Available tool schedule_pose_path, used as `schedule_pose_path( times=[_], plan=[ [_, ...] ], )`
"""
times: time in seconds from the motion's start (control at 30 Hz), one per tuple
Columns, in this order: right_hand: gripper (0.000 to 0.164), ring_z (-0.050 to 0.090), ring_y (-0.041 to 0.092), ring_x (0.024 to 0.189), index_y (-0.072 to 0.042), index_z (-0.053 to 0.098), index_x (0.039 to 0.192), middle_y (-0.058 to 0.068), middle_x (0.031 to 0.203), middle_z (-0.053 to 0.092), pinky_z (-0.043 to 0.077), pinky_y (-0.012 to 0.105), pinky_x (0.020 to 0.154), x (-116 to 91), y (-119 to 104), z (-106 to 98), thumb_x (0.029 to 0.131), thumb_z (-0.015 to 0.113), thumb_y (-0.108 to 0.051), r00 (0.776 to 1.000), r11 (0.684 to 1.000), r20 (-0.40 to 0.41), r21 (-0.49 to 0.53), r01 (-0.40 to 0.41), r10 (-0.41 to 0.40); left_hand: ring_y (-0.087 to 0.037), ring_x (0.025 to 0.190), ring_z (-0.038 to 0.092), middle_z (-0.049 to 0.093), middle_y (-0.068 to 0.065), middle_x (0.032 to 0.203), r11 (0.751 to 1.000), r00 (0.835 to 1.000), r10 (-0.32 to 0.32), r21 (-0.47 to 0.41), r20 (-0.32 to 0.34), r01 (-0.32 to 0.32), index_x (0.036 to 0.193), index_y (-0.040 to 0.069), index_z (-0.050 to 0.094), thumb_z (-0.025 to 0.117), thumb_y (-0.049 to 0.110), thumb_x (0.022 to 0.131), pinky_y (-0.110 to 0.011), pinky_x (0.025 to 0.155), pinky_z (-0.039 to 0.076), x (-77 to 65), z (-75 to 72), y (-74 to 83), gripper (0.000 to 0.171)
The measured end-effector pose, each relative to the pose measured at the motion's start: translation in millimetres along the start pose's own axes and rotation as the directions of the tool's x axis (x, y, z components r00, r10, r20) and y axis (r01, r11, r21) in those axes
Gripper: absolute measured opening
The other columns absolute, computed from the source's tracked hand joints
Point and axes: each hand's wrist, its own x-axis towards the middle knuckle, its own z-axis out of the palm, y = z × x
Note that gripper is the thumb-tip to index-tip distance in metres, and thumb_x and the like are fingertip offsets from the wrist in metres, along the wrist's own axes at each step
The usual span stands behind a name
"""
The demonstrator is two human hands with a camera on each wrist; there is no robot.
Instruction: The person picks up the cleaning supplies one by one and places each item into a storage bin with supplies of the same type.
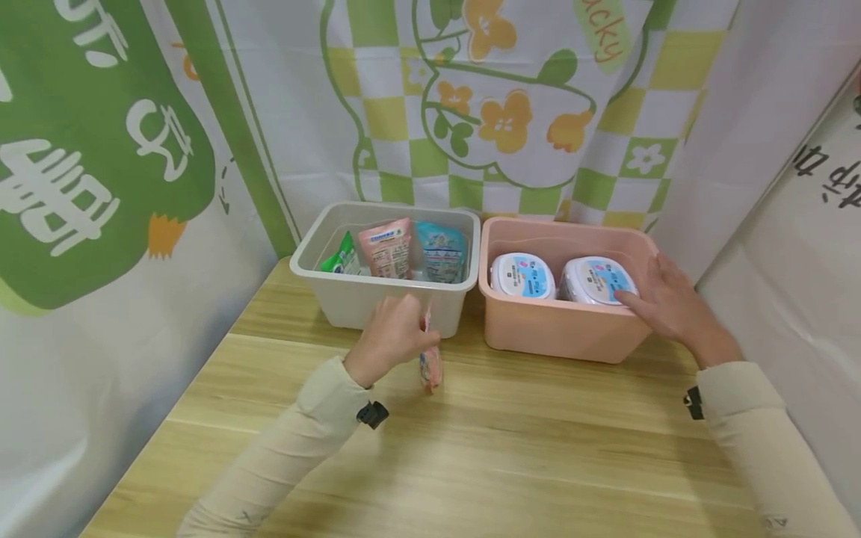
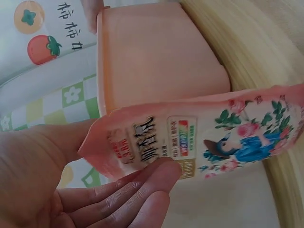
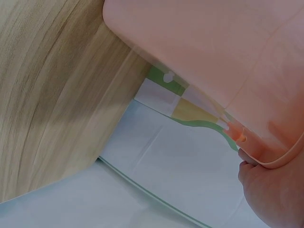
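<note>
My left hand (image 1: 395,338) pinches a pink floral pouch (image 2: 190,137) by its upper end, and the pouch hangs edge-on in front of the grey bin (image 1: 383,299). In the left wrist view the pouch's printed front shows, with roses and a blue figure. My right hand (image 1: 673,306) grips the right end of the pink bin (image 1: 565,329), its fingers (image 3: 247,166) at the rim. The right thumb lies over the lid of a white tub (image 1: 599,280) inside. Another white tub (image 1: 522,276) sits beside it.
Standing in the grey bin are a green packet (image 1: 344,258), a pink pouch (image 1: 389,250) and a blue pouch (image 1: 441,254). Both bins stand side by side at the back of the wooden table (image 1: 511,448), against a patterned curtain (image 1: 511,104).
</note>
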Motion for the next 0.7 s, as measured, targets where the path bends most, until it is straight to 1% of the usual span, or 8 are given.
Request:
schedule_pose_path(
  times=[0.07, 0.17, 0.3, 0.5, 0.7],
  plan=[
    [0.108, -0.011, 0.058, 0.157, 0.011, -0.020, 0.158, 0.036, 0.168, -0.024, 0.003, 0.075, 0.125, 0, 0, 0, 0.107, 0.037, -0.065, 1.000, 1.000, -0.005, -0.002, 0.001, -0.001, -0.009, 0.049, 0.039, 0.040, 0.009, 0.047, 1.000, 1.000, -0.017, -0.010, 0.008, 0.017, 0.051, 0.017, 0.048, 0.077, 0.015, 0.085, -0.023, 0.045, 0.028, -0.1, 2.7, -1.7, 0.044],
    [0.108, -0.011, 0.057, 0.158, 0.012, -0.019, 0.158, 0.037, 0.168, -0.022, 0.003, 0.074, 0.126, 0, 0, 0, 0.107, 0.038, -0.065, 1.000, 1.000, -0.010, 0.000, 0.006, -0.006, -0.011, 0.050, 0.039, 0.040, 0.007, 0.048, 1.000, 1.000, -0.027, 0.000, 0.000, 0.027, 0.052, 0.017, 0.047, 0.077, 0.014, 0.086, -0.025, 0.045, 0.028, 0.3, 6.5, -4.5, 0.045],
    [0.108, -0.012, 0.057, 0.158, 0.012, -0.020, 0.158, 0.036, 0.168, -0.022, 0.002, 0.074, 0.126, 1, 0, 0, 0.107, 0.038, -0.065, 1.000, 1.000, -0.006, 0.006, 0.007, -0.007, -0.013, 0.052, 0.044, 0.049, 0.006, 0.051, 0.999, 0.999, -0.032, 0.010, -0.018, 0.032, 0.054, 0.014, 0.054, 0.077, 0.013, 0.088, -0.026, 0.046, 0.031, 0.7, 9.6, -7.8, 0.041],
    [0.109, -0.011, 0.058, 0.158, 0.013, -0.020, 0.158, 0.037, 0.168, -0.021, 0.002, 0.074, 0.125, 1, 0, 0, 0.107, 0.039, -0.064, 1.000, 1.000, -0.009, 0.009, 0.006, -0.006, -0.013, 0.053, 0.048, 0.060, 0.003, 0.054, 1.000, 0.999, -0.023, -0.008, -0.035, 0.023, 0.058, 0.010, 0.066, 0.078, 0.012, 0.089, -0.025, 0.046, 0.033, 0.8, 8.2, -11.1, 0.034],
    [0.109, -0.009, 0.058, 0.158, 0.014, -0.020, 0.157, 0.038, 0.168, -0.019, 0.002, 0.074, 0.126, 1, 1, 0, 0.108, 0.040, -0.062, 1.000, 1.000, -0.019, 0.010, 0.019, -0.019, -0.013, 0.052, 0.049, 0.064, 0.001, 0.057, 1.000, 0.999, -0.018, -0.007, -0.040, 0.018, 0.063, 0.008, 0.071, 0.078, 0.012, 0.091, -0.025, 0.046, 0.034, -0.7, 5.1, -14.4, 0.029]
  ],
)
